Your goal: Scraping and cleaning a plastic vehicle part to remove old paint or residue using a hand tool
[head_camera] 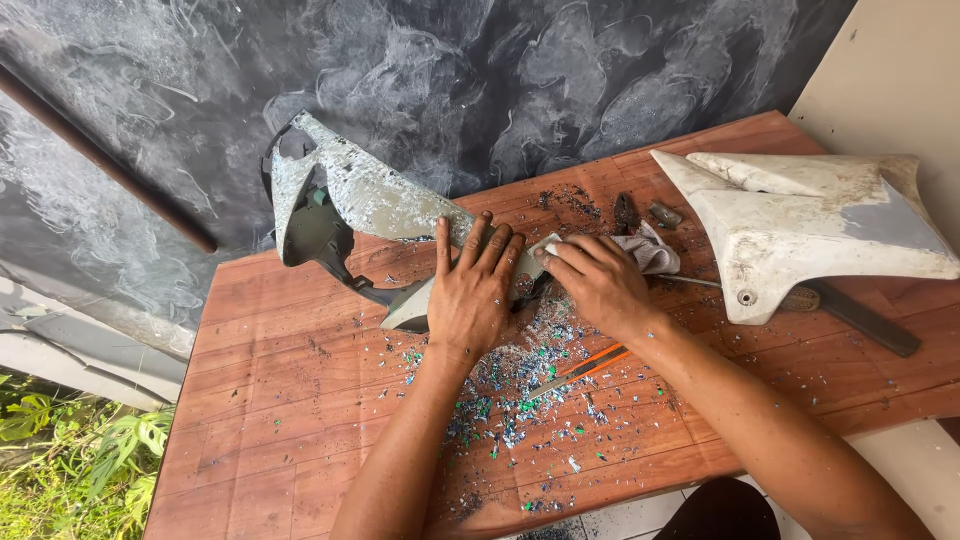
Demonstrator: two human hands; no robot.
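Both our hands press on the stripped grey panel (375,205) near the worktop's (260,400) far edge: left hand (472,295) flat on it, right hand (597,283) closed on a small pad (548,247). Paint flakes (520,390) lie toward the near edge, a white panel (800,225) at the far right corner.

Reddish-brown wood-grain table (280,400); pale grey, paint-flecked panel (370,195); off-white panel (800,220) at right; blue-green flakes (510,400); dark marbled floor (450,70).
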